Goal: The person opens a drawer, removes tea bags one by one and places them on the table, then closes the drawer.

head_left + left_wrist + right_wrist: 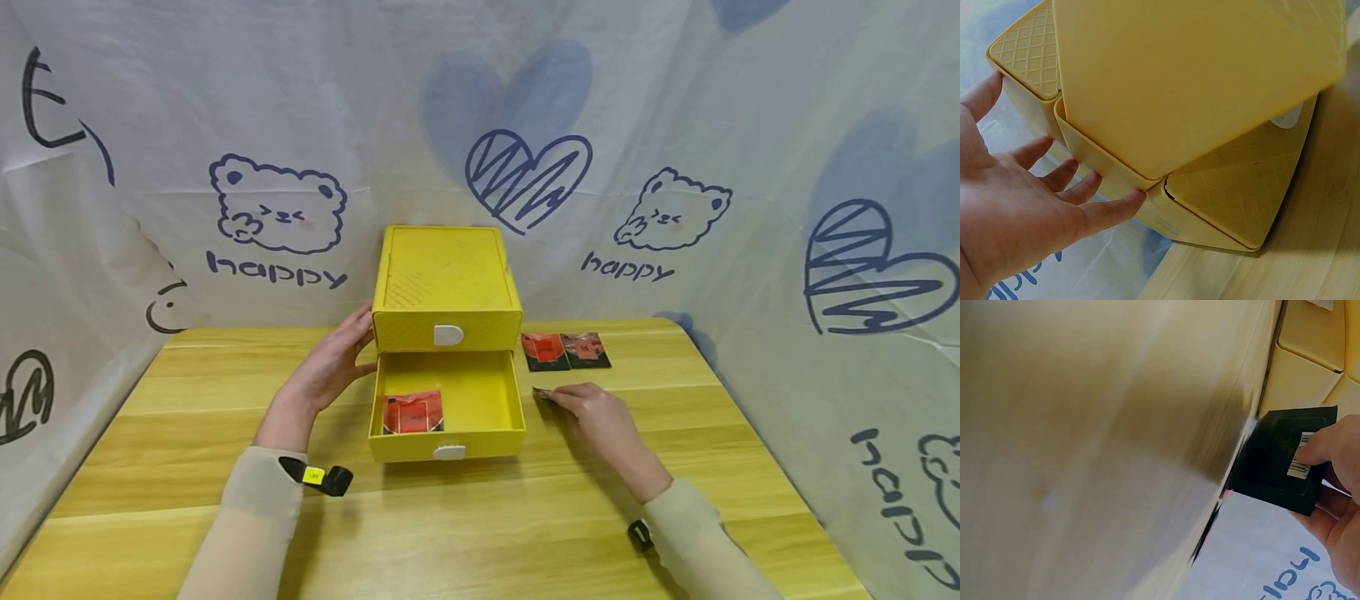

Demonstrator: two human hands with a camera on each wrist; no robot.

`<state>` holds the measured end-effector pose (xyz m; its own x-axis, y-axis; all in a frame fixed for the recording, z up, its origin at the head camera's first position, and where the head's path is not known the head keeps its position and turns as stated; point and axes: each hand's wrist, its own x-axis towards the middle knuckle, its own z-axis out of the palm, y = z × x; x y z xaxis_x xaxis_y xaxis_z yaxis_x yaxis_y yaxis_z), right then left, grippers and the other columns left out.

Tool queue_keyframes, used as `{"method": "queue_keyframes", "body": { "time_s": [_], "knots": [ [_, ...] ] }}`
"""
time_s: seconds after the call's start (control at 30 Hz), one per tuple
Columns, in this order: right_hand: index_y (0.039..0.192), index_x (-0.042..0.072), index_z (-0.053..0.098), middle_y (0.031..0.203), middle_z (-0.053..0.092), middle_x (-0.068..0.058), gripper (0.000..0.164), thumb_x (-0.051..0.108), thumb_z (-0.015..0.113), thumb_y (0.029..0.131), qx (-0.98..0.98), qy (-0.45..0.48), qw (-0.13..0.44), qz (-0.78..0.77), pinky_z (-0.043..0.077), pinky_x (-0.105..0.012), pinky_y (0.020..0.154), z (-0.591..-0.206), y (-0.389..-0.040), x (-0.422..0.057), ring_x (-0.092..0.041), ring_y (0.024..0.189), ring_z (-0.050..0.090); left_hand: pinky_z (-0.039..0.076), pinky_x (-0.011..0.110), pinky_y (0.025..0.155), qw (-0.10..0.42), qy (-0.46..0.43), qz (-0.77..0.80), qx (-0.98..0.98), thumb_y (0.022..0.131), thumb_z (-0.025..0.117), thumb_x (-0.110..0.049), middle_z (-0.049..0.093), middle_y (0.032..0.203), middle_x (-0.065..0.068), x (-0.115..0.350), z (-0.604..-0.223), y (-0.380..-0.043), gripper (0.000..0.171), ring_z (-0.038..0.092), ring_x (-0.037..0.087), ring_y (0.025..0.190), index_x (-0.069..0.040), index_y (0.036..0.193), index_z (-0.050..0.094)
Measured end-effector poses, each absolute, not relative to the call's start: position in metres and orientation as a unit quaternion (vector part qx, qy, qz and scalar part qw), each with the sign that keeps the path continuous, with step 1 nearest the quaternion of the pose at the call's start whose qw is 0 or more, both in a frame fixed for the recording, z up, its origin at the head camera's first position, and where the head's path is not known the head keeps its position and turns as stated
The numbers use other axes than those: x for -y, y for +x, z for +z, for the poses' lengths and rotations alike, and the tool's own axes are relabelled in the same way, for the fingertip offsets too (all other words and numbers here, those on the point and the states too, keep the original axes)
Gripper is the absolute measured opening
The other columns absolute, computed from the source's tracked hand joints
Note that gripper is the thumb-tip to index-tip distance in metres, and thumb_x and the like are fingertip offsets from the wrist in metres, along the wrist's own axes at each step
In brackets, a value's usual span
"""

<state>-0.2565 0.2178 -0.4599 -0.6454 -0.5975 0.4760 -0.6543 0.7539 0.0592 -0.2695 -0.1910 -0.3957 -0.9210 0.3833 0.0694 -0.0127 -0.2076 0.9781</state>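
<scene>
A yellow drawer unit (448, 267) stands at the back of the table, one drawer (483, 392) pulled out below a closed one. Inside that drawer, toward its left, lies a red and black square packet (414, 412). My left hand (330, 360) rests its spread fingertips against the unit's left side, as the left wrist view also shows. Right of the drawer, my right hand (600, 417) pinches a flat black packet (1282, 459) with a white barcode between thumb and fingers, low over the table. Two more red and black packets (546, 352) lie side by side beyond it.
The wooden table (465, 533) runs up to a printed white cloth (405, 117) hung behind and at both sides. The pulled-out drawer juts toward me, with a white handle (449, 452) on its front. Black straps sit at both wrists.
</scene>
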Motion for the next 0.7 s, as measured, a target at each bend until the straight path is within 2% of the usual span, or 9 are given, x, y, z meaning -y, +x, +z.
{"method": "queue_keyframes", "body": {
  "time_s": [0.4,0.7],
  "knots": [
    [0.106,0.012,0.068,0.106,0.066,-0.006,0.027,0.003,0.061,0.081,0.927,0.339,0.161,0.029,0.054,-0.038,0.070,-0.4611,-0.2592,-0.2158,-0.022,0.092,0.059,0.015,0.067,0.101,0.128,0.150,0.763,-0.616,0.098,0.034,-0.039,0.014,0.151,0.001,0.1898,-0.3954,-0.2688,0.051,0.013,0.016,0.131,-0.028,0.145,0.018],
    [0.105,0.010,0.068,0.107,0.065,-0.008,0.028,0.001,0.061,0.080,0.924,0.366,0.109,0.028,0.053,-0.038,0.074,-0.4645,-0.2636,-0.2172,-0.022,0.092,0.058,0.014,0.067,0.101,0.129,0.152,0.764,-0.614,0.098,0.034,-0.039,0.014,0.151,0.002,0.1902,-0.3961,-0.2688,0.052,0.012,0.017,0.131,-0.027,0.145,0.018]
  ]
}}
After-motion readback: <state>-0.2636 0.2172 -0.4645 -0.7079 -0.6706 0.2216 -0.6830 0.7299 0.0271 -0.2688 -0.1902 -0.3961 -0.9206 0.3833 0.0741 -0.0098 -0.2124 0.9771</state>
